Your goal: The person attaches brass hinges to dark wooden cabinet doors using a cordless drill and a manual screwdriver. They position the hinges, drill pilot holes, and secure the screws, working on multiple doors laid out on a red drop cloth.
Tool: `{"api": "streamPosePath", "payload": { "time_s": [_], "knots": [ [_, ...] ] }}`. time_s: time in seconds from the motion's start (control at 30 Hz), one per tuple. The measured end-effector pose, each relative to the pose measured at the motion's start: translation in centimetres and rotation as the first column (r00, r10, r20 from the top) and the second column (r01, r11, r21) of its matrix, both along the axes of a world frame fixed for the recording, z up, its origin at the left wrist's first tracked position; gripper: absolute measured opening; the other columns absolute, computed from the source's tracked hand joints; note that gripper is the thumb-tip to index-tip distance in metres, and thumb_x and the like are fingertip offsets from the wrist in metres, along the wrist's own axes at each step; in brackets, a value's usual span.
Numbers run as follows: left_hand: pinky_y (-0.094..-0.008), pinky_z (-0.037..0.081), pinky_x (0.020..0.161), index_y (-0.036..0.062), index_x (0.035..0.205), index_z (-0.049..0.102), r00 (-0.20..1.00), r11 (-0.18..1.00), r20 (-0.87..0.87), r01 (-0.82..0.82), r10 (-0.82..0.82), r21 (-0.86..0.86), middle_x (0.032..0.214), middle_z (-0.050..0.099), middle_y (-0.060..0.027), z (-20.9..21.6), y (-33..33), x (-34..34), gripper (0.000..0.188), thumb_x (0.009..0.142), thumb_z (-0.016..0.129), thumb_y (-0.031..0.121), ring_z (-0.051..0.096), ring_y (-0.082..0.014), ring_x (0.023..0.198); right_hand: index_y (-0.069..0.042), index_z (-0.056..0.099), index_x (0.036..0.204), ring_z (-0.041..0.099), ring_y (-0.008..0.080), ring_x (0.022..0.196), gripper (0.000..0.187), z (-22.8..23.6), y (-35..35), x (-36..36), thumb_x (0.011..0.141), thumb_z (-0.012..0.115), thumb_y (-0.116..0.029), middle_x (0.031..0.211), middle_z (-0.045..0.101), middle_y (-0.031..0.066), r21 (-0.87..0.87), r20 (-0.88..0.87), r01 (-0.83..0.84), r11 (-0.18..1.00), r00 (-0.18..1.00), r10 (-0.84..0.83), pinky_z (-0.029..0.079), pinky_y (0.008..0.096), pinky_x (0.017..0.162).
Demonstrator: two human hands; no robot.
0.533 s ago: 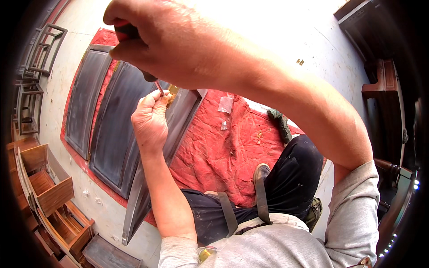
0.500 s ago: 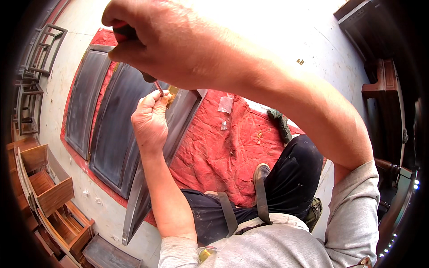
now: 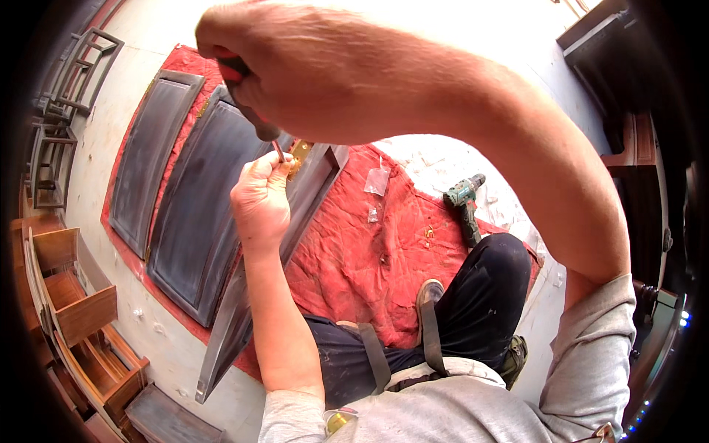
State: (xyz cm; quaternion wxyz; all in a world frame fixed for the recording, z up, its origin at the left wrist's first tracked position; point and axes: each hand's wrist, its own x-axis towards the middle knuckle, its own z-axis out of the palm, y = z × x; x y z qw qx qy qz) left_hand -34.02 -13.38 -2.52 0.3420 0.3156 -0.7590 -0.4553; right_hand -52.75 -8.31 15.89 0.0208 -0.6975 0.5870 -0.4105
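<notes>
My right hand (image 3: pixel 295 81) is closed round the dark and red handle of a screwdriver (image 3: pixel 278 150), its shaft pointing down. The fingers of my left hand (image 3: pixel 262 196) are pinched at the lower end of that shaft; whether a screw is between them is hidden. Just beside these fingertips is a brass hinge (image 3: pixel 300 153) on the edge of a dark grey wooden panel (image 3: pixel 225 325), which stands tilted on its long edge. Left of it lie two framed door panels, a wider one (image 3: pixel 196 207) and a narrower one (image 3: pixel 151 159), with brass hinges on their edges.
A red cloth (image 3: pixel 340 266) covers the floor under the panels. On it lie a green cordless drill (image 3: pixel 464 201), small brass pieces (image 3: pixel 429 235) and clear plastic bags (image 3: pixel 377 180). Wooden drawers (image 3: pixel 88 314) and stool frames (image 3: pixel 94 70) stand at left, dark furniture (image 3: pixel 609 52) at right.
Both hands and the screwdriver appear slightly farther right in the picture, as the view has shifted a little. The drill and the hinge now show more fully. Both hands keep their grip.
</notes>
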Motion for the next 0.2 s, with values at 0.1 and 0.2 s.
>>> {"api": "streamPosePath", "payload": {
  "time_s": [0.1,0.2],
  "knots": [
    [-0.037,0.056,0.075,0.0041,0.108,0.076,1.0,0.999,0.023,0.0,0.001,-0.053,0.094,0.072,-0.0124,0.6,0.2,-0.1,0.012,0.096,0.077,0.005,0.071,-0.0235,0.083,0.001,0.069,0.097,0.074,0.0401,0.096,0.022,0.4,-0.4,-0.4,0.09,0.078,-0.018,0.094,0.074,0.0211,0.03,-0.047,-0.033,0.999,0.998,0.035,0.059,0.0457,0.086],
    [-0.0302,0.057,0.082,0.0016,0.107,0.076,0.998,0.988,0.068,0.005,0.005,-0.152,0.095,0.073,-0.0059,0.6,0.4,-0.4,0.009,0.1,0.073,0.006,0.07,-0.0128,0.088,0.001,0.067,0.097,0.071,0.0384,0.086,0.019,1.7,0.3,-0.9,0.087,0.077,-0.011,0.083,0.069,0.019,0.077,-0.119,-0.119,0.99,0.985,0.128,0.057,0.0467,0.079]
  ]
}}
